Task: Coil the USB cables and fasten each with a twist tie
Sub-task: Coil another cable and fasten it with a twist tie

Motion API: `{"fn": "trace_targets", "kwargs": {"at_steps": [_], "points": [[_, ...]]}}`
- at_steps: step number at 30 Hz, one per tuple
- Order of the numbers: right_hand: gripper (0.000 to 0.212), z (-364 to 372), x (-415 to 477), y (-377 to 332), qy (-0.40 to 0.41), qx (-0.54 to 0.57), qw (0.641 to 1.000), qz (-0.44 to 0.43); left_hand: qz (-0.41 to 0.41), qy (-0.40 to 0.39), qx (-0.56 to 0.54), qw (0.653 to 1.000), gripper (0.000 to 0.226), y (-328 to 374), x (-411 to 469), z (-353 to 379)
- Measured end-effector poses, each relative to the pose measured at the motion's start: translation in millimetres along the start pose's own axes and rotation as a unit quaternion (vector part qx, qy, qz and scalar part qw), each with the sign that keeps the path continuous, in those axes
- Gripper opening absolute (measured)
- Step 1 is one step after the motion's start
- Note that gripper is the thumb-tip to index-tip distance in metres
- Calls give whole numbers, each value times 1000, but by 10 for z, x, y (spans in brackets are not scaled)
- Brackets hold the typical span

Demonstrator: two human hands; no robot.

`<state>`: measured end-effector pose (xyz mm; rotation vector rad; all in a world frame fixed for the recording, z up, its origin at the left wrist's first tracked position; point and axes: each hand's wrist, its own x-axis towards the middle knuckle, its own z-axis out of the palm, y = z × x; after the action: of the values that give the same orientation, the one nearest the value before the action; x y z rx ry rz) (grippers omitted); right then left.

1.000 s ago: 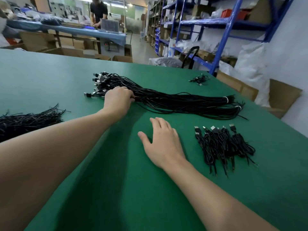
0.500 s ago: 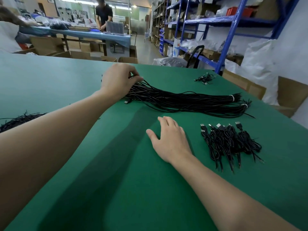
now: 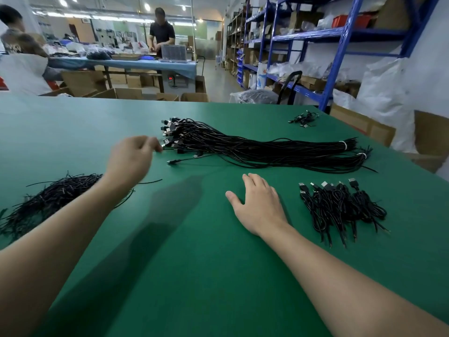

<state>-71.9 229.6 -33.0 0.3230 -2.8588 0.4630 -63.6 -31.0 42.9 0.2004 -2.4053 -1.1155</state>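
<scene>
— Two hands over the green table [image 3: 194, 276]; how is the left hand [image 3: 131, 159]?
— Its fingers are curled, with the fingertips just beside the plug ends of the long bundle of USB cables [image 3: 255, 149]. The hand is blurred (so I cannot tell if it pinches a cable or nothing).
— And the right hand [image 3: 260, 205]?
— It lies flat on the table, fingers straight and relaxed, holding nothing.
— Where are the cables?
— The bundle lies across the table beyond both hands, bound by white ties [image 3: 342, 145] at its right end. One loose cable [image 3: 172, 162] lies in front of it. The coiled cables [image 3: 340, 205] lie together, near the right hand on its right. A heap of black twist ties [image 3: 48, 200] lies beside the left forearm.
</scene>
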Motion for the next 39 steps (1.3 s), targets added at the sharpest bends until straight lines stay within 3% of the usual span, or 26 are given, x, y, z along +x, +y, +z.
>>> {"fn": "trace_targets", "kwargs": {"at_steps": [3, 6, 10, 13, 15, 17, 18, 20, 24, 26, 29, 31, 33, 36, 39], "points": [[73, -13, -3, 0, -2, 5, 1000, 0, -30, -54, -15, 998, 34, -33, -343, 11], [64, -64, -18, -11, 5, 32, 999, -7, -113, -41, -206, 971, 31, 14, -622, 14], [51, -190, -157, -92, -20, 179, 984, -21, -99, -195, -232, 948, 29, 192, -1164, 173], [49, -262, -366, -284, -68, 388, 919, 28, -79, -256, -243, 932, 28, 282, -1337, 220], [43, -295, -482, -440, -97, 517, 848, 71, -57, -290, -245, 923, 29, 319, -1429, 222], [37, -384, -582, -578, -110, 622, 765, 121, 4, -303, -166, 938, 30, 310, -1513, 233], [36, -445, -622, -626, -109, 656, 734, 140, 41, -299, -105, 948, 29, 287, -1540, 236], [35, -579, -687, -686, -92, 681, 709, 160, 80, -259, -47, 961, 27, 227, -1518, 229], [32, -765, -835, -785, -90, 656, 732, 161, 101, -155, -20, 983, 17, 161, -1373, 252], [32, -812, -927, -818, -113, 664, 720, 167, 147, -157, 33, 976, 34, 136, -1347, 319], [31, -888, -1045, -855, -168, 681, 691, 174, 212, -212, 7, 954, 77, 171, -1336, 403], [28, -937, -1120, -872, -208, 681, 681, 171, 247, -234, -11, 940, 85, 238, -1293, 467], [26, -977, -1197, -886, -244, 674, 680, 154, 254, -212, -40, 943, 73, 309, -1247, 542], [26, -1023, -1289, -875, -293, 664, 678, 113, 250, -170, -82, 950, 29, 414, -1198, 669], [29, -1034, -1329, -786, -328, 672, 657, 101, 256, -102, -89, 957, 26, 462, -1116, 678]]}}
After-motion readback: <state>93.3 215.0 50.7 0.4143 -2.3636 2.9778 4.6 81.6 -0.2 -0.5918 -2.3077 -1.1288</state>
